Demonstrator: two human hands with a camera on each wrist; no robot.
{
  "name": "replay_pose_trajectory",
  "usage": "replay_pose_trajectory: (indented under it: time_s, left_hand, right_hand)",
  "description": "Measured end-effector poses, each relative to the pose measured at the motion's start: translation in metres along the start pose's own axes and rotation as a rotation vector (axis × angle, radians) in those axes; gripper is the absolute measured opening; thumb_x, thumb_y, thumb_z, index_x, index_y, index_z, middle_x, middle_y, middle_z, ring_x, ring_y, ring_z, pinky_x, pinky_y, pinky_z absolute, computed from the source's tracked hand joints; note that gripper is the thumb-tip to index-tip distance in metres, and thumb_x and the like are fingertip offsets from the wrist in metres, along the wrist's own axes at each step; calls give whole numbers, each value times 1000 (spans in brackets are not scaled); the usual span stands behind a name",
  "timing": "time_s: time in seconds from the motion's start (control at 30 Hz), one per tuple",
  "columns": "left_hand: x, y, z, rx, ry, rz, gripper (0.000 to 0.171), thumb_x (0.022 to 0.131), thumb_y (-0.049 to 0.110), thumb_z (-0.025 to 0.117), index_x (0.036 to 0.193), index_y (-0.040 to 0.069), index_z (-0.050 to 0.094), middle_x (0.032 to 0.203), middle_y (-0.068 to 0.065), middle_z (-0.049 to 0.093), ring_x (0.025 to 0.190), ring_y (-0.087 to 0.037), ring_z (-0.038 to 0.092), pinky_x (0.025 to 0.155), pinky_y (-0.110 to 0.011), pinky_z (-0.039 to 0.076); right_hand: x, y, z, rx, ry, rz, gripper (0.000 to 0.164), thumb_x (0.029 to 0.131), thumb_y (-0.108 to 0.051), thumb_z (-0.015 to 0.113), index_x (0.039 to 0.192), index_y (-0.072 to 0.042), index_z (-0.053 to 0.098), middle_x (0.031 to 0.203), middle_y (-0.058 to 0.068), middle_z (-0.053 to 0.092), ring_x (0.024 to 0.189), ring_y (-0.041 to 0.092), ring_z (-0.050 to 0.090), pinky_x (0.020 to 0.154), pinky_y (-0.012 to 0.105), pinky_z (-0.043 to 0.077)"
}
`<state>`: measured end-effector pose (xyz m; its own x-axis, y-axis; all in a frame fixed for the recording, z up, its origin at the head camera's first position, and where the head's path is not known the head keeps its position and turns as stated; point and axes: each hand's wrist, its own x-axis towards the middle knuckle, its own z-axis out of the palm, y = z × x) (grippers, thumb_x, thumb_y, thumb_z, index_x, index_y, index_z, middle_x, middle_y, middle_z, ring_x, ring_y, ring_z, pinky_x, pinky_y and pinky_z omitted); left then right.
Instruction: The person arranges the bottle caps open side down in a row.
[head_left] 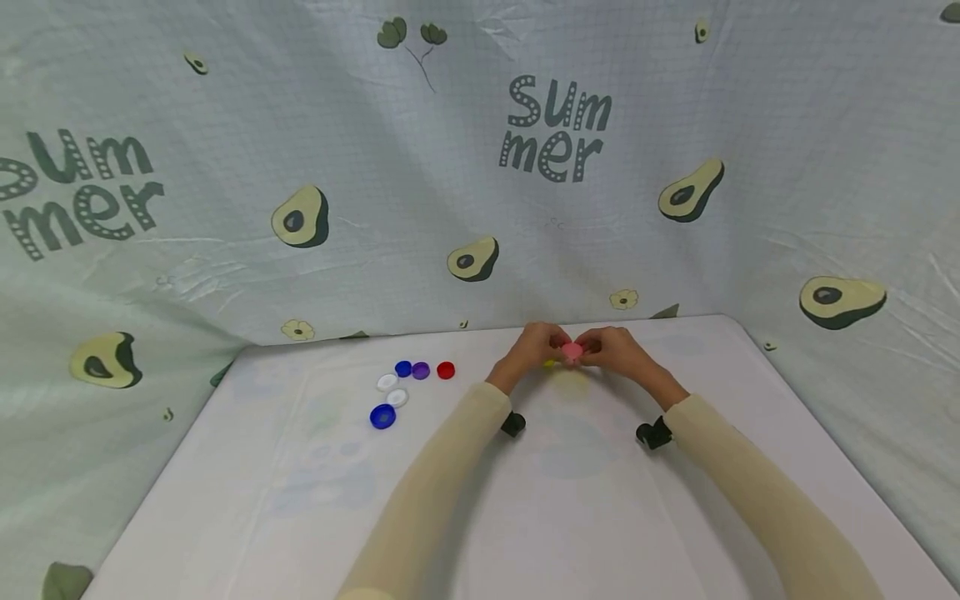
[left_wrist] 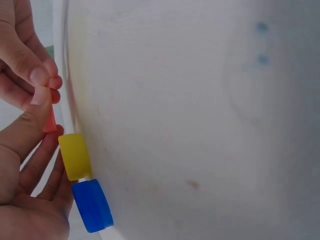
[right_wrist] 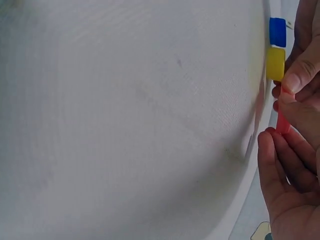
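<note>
At the far side of the table, both hands meet over a pinkish-red bottle cap (head_left: 572, 351). My left hand (head_left: 537, 348) pinches one side of it between thumb and fingers, and my right hand (head_left: 613, 350) pinches the other. Seen from the left wrist, the cap (left_wrist: 50, 120) is edge-on, partly covered by the thumbs. A yellow cap (left_wrist: 75, 156) and a blue cap (left_wrist: 93, 205) stand on the table side by side, right by the left hand's fingers. From the head, only a sliver of the yellow cap (head_left: 549, 363) shows, and the left hand hides that blue one.
Left of the hands lie several loose caps: a red one (head_left: 446, 370), a purple one (head_left: 421, 371), a small blue one (head_left: 403, 368), two white ones (head_left: 397, 397) and a larger blue one (head_left: 382, 416). A printed cloth (head_left: 390, 167) hangs behind the white table (head_left: 300, 517).
</note>
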<state>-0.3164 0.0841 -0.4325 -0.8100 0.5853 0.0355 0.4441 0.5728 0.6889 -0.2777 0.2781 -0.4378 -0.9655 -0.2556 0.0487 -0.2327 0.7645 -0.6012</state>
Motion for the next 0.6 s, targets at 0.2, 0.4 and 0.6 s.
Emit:
replay_pose_trajectory:
  time_s: [0.2, 0.4, 0.6]
  left_hand:
    - [0, 1, 1, 12, 7, -44, 28, 87, 15, 82, 113, 5, 75, 104, -4, 72, 90, -15, 59, 71, -19, 51]
    - [-3, -1, 0, -1, -4, -63, 29, 85, 13, 84, 111, 4, 75, 103, -5, 73, 91, -15, 60, 77, -21, 53]
    - [-2, -2, 2, 1, -3, -77, 30, 83, 14, 86, 109, 4, 75, 102, -5, 73, 89, -14, 61, 78, -22, 53]
  right_hand:
    - [5, 2, 4, -6, -7, 50, 37, 89, -15, 81, 120, 2, 70, 105, 13, 74, 94, 23, 66, 83, 35, 56]
    - [4, 1, 7, 13, -10, 60, 37, 87, -16, 83, 117, 2, 70, 100, 11, 73, 91, 23, 65, 81, 34, 54]
    - [3, 2, 7, 28, -9, 57, 37, 87, -16, 83, 117, 2, 71, 102, 12, 73, 92, 23, 65, 83, 35, 54]
